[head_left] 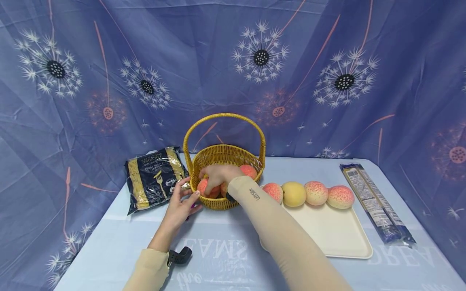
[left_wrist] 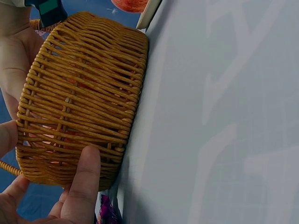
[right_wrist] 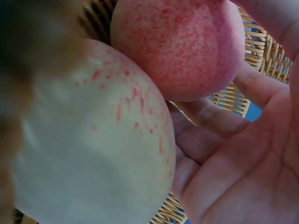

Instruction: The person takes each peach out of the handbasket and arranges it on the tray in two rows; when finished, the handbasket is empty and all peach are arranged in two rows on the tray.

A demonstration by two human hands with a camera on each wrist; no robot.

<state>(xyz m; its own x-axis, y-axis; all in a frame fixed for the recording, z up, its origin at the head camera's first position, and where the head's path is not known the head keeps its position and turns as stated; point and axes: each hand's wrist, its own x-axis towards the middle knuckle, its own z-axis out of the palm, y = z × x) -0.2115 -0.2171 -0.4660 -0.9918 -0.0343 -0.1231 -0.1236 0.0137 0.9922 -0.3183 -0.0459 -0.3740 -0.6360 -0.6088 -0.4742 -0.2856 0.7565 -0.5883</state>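
A yellow wicker basket (head_left: 223, 159) with a hoop handle stands mid-table and holds several peaches. My right hand (head_left: 214, 176) reaches down inside it. In the right wrist view its fingers (right_wrist: 210, 116) and thumb curl round a red-speckled peach (right_wrist: 177, 46), with the palm off the fruit. A paler peach (right_wrist: 93, 140) lies against that one. My left hand (head_left: 187, 196) touches the basket's outer left wall (left_wrist: 84, 93), one straight finger (left_wrist: 86, 182) lying flat on the weave.
A cream tray (head_left: 327, 230) right of the basket carries a row of several peaches (head_left: 316, 192) along its far edge. A dark pasta bag (head_left: 154, 178) lies at the left, a long spaghetti packet (head_left: 376, 202) at the right. A blue patterned cloth hangs behind the table.
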